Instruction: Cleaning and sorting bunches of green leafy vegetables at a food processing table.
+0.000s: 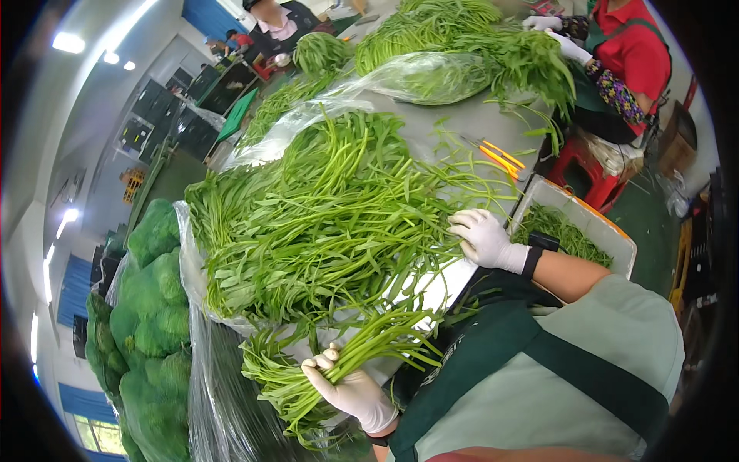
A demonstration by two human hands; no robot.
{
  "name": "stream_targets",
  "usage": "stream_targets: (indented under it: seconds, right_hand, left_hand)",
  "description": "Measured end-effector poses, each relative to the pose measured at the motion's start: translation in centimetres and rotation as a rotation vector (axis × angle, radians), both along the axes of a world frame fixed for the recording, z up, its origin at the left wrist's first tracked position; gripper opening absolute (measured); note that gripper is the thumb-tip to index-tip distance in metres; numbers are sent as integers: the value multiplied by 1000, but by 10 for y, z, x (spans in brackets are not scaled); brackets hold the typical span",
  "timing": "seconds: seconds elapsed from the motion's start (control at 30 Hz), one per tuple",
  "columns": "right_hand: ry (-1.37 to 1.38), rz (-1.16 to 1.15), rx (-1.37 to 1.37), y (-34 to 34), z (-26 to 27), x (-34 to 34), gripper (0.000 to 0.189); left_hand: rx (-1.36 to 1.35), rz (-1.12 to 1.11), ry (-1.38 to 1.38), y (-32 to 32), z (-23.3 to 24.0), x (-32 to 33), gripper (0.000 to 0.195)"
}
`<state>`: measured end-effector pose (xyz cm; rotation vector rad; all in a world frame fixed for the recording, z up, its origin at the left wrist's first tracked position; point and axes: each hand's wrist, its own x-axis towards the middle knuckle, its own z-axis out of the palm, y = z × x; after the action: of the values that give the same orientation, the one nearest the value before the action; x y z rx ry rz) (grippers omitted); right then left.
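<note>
My left hand (352,392), in a white glove, grips a bunch of leafy green stems (375,343) that look like water spinach. The cut stem ends point toward my apron and the leaves hang past the table's near edge. At the right side of a large heap of the same greens (312,225), my gloved right hand (484,238) rests with its fingertips at some stems. Whether the fingers pinch any stem is hard to see. Beyond that hand, orange-handled scissors (501,159) lie on the grey table (462,121) near scattered stems.
A bin (626,248) with green trimmings stands right of the table. Clear plastic bags (427,78) and more greens (427,23) lie farther back. Green mesh sacks (153,312) are stacked at left. A co-worker in red (629,52) handles greens opposite; a red stool (589,173) stands nearby.
</note>
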<state>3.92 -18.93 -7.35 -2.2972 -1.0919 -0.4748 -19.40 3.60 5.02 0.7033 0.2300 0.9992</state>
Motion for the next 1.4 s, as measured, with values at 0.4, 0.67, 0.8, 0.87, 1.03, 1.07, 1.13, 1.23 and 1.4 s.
stream_targets:
  seconds: [0.4, 0.67, 0.8, 0.87, 1.03, 1.07, 1.13, 1.23, 1.4]
  right_hand:
    - [11, -6, -20, -1, -9, 2, 34]
    - [-11, -12, -99, 2, -16, -5, 36]
    - [-35, -13, -115, 8, -16, -2, 37]
    - [-25, -2, -114, 5, -8, -2, 37]
    - [109, 47, -148, -3, 12, 22, 32]
    - [135, 63, -152, 1, 33, 30, 30]
    - [152, 107, -61, 23, 73, 43, 25]
    - [107, 206, 128, 75, 110, 56, 17]
    - [59, 300, 75, 167, 103, 79, 15]
  left_hand:
    - [-30, -281, -104, 8, -4, 27, 19]
    - [-110, -215, -86, 16, -3, 35, 18]
    - [-138, -234, -86, 18, -6, 41, 20]
    - [-77, -264, -127, 16, 2, 46, 15]
    - [-26, -295, -122, 19, -4, 51, 16]
    - [-31, -262, -102, 21, -7, 48, 16]
    - [-38, -212, -67, 26, -13, 42, 17]
    - [-54, -159, -45, 23, -17, 36, 17]
    - [-54, -125, -21, 18, -15, 43, 16]
